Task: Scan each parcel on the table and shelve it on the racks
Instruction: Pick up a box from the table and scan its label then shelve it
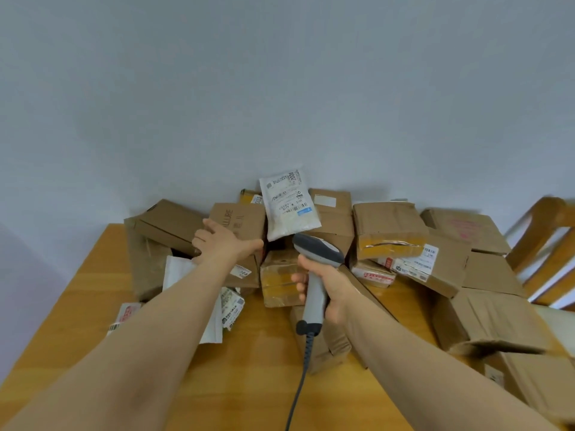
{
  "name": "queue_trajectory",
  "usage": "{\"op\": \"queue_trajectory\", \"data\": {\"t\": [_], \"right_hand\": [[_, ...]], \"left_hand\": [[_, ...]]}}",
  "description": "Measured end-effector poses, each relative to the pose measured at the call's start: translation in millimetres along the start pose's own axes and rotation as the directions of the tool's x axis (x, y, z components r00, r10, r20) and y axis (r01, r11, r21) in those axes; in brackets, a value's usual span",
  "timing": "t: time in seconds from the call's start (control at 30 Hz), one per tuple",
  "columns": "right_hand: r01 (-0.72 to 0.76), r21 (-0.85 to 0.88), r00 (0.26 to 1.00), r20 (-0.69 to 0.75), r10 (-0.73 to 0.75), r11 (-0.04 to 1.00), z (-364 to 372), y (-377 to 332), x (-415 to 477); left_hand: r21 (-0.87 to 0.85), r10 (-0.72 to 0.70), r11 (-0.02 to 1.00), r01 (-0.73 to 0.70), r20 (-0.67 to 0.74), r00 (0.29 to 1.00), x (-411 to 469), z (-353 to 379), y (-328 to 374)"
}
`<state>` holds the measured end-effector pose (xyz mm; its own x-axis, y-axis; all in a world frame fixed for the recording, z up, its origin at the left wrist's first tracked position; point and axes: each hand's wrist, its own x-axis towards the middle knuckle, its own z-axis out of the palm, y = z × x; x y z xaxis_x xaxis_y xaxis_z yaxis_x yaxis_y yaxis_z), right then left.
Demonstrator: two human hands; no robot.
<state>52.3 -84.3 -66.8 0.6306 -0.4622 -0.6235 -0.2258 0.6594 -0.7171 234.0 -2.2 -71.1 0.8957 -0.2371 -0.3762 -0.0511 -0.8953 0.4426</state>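
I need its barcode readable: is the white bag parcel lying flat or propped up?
Propped up: the white bag parcel leans on the boxes, label facing the camera.

The near part of the table [255,384] lies bare between the forearms, crossed only by the scanner's cable [300,387]. Beyond it, cardboard boxes [389,225] are heaped against the wall [280,88]. On the right they crowd down to the near edge, beside a chair [544,244]. A white pouch [287,203] tops the heap with open air above, and the scanner [317,253], gripped in the right hand [329,290], hangs just before it.
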Motion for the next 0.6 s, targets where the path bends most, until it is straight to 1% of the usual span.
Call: {"op": "queue_trajectory", "data": {"t": [0.1, 0.13, 0.17, 0.2, 0.23, 0.27, 0.3, 0.33, 0.37, 0.43, 0.5, 0.6], "right_hand": [[-0.012, -0.009, 0.999, 0.034, 0.013, 1.000, -3, 0, -2], [-0.016, -0.013, 0.999, 0.051, 0.016, 1.000, -4, -1, -3], [-0.018, -0.016, 0.997, 0.069, 0.019, 1.000, -4, -2, -6], [-0.016, -0.020, 0.996, 0.085, 0.018, 1.000, -5, -3, -8], [-0.013, -0.023, 0.995, 0.103, 0.016, 1.000, -6, -3, -12], [-0.008, -0.026, 0.992, 0.122, 0.011, 1.000, -7, -3, -15], [-0.003, -0.027, 0.990, 0.140, 0.007, 1.000, -7, -3, -20], [0.005, -0.030, 0.988, 0.152, -0.001, 1.000, -8, -3, -23], [0.014, -0.032, 0.988, 0.151, -0.009, 0.999, -8, -2, -28], [0.059, -0.032, 0.991, 0.124, -0.055, 0.998, -9, 2, -38], [0.104, -0.031, 0.988, 0.116, -0.100, 0.994, -12, 6, -46], [0.101, -0.006, 0.979, 0.178, -0.098, 0.995, -14, 9, -62]], "left_hand": [[-0.193, -0.078, 0.978, 0.075, -0.007, 0.997, -12, -15, -7], [-0.291, -0.086, 0.953, 0.084, 0.006, 0.996, -14, -18, -13], [-0.410, -0.097, 0.907, 0.101, 0.030, 0.995, -20, -23, -18], [-0.548, -0.108, 0.829, 0.117, 0.049, 0.993, -27, -28, -25], [-0.674, -0.122, 0.725, 0.142, 0.077, 0.990, -32, -32, -32], [-0.761, -0.120, 0.625, 0.174, 0.127, 0.985, -47, -37, -35], [-0.806, -0.097, 0.556, 0.203, 0.180, 0.979, -67, -43, -36], [-0.823, -0.056, 0.523, 0.220, 0.225, 0.973, -86, -48, -37], [-0.823, -0.030, 0.518, 0.231, 0.252, 0.967, -100, -50, -39], [-0.817, -0.061, 0.503, 0.282, 0.292, 0.955, -124, -48, -47], [-0.825, -0.095, 0.453, 0.339, 0.333, 0.938, -151, -45, -54], [-0.835, -0.145, 0.362, 0.414, 0.388, 0.910, -190, -38, -64]]}}
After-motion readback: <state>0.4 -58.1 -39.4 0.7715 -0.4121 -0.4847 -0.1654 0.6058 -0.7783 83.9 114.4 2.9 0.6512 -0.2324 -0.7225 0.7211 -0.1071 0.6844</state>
